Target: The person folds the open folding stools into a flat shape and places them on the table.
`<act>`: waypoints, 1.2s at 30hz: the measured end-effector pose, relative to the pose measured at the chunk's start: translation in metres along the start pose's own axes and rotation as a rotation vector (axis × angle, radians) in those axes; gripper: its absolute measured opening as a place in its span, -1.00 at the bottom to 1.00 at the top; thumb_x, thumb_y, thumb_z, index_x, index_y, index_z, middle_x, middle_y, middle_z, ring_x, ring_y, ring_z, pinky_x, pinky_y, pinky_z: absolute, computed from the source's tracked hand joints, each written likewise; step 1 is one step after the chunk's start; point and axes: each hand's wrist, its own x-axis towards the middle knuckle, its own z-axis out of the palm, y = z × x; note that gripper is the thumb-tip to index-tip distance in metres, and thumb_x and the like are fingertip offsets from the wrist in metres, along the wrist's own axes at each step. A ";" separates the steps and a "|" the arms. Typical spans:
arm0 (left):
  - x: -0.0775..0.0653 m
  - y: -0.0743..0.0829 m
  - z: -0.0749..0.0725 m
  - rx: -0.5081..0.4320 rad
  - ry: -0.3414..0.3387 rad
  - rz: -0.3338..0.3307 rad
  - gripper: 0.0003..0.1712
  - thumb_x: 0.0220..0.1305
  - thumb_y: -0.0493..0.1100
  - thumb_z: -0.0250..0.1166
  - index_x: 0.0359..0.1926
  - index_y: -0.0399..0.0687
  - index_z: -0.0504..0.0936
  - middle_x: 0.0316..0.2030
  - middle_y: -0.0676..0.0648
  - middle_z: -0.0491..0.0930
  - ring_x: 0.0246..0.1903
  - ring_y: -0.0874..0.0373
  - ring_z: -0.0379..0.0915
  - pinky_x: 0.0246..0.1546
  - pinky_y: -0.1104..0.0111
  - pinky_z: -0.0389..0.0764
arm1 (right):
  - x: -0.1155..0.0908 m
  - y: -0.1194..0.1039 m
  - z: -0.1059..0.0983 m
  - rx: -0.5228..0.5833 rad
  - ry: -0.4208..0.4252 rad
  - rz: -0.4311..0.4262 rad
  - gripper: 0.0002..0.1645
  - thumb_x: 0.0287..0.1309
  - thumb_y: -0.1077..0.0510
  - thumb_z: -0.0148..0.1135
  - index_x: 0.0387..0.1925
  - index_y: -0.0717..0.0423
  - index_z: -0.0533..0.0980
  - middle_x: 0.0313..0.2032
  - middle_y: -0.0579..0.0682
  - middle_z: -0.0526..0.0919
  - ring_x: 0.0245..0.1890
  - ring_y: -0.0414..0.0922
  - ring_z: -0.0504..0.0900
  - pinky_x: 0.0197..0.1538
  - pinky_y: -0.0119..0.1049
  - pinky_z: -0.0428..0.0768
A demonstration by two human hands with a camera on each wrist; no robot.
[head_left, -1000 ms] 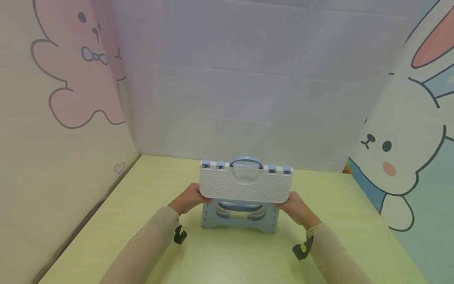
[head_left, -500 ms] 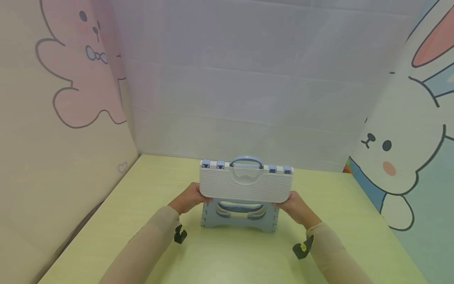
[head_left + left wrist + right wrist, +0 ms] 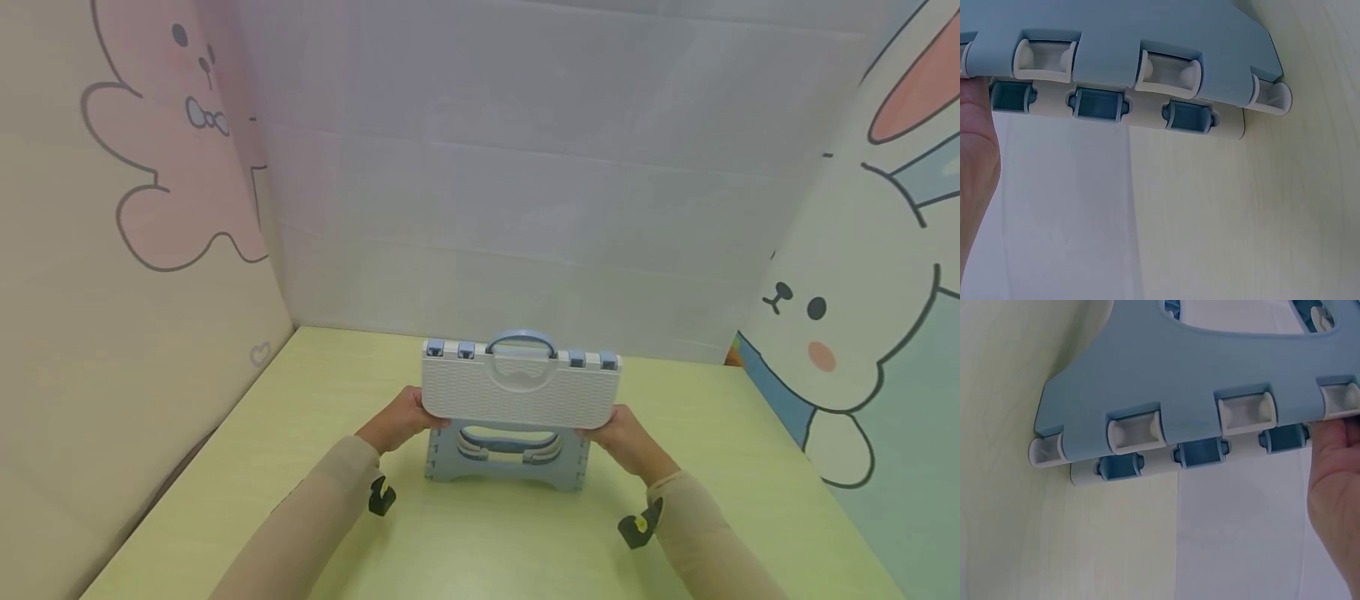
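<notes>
A folding step stool [image 3: 450, 383] with a white textured top is at the middle of the table in the head view. Its blue carry handle [image 3: 522, 335] sticks up at the back edge, and below the top a blue leg panel [image 3: 507, 473] with an oval cutout faces me. My left hand [image 3: 396, 421] grips the left end of the top, my right hand [image 3: 626, 437] the right end, fingers partly hidden by it. Both wrist views show white hinge knuckles [image 3: 1169, 74] along the blue panel, with blue ones [image 3: 1202, 452] on the white part alongside.
The pale yellow-green table [image 3: 517, 542] spreads around the stool. A plain whitish cloth wall [image 3: 510, 183] rises behind it. Side walls printed with a pink animal [image 3: 165, 192] and a white rabbit [image 3: 847, 317] stand left and right. Each wrist carries a small black mount [image 3: 381, 496].
Hands and stool stay nearly in place; the stool's blue leg panel shifts very slightly. The printed left wall moves a little to the right in view.
</notes>
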 end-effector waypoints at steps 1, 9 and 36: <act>0.000 -0.001 0.001 -0.006 0.008 0.005 -0.47 0.15 -0.44 0.23 0.16 -0.54 0.40 0.14 -0.42 0.42 0.17 -0.27 0.34 0.14 -0.16 0.32 | 0.000 -0.001 0.000 -0.006 0.010 0.004 -0.43 0.11 0.37 0.18 0.10 0.66 0.30 0.07 0.25 0.55 -0.02 -0.27 0.54 0.15 -0.09 0.43; -0.009 -0.004 0.002 0.068 0.195 0.060 -0.60 0.12 -0.39 0.32 0.00 -0.53 0.55 -0.05 -0.36 0.60 -0.08 -0.12 0.58 -0.05 0.05 0.57 | -0.004 -0.001 -0.002 -0.056 0.163 0.027 -0.65 0.02 0.37 0.28 -0.11 0.50 0.55 -0.15 0.09 0.70 -0.17 -0.26 0.62 0.03 -0.14 0.54; -0.006 -0.012 -0.001 0.237 0.211 0.072 -0.59 0.22 -0.32 0.28 0.07 -0.44 0.53 -0.05 -0.29 0.62 -0.06 -0.11 0.54 -0.07 0.06 0.57 | -0.007 0.010 0.004 -0.074 0.212 0.037 -0.50 0.20 0.32 0.07 0.11 0.60 0.32 -0.03 0.06 0.64 -0.09 -0.35 0.53 0.21 0.05 0.35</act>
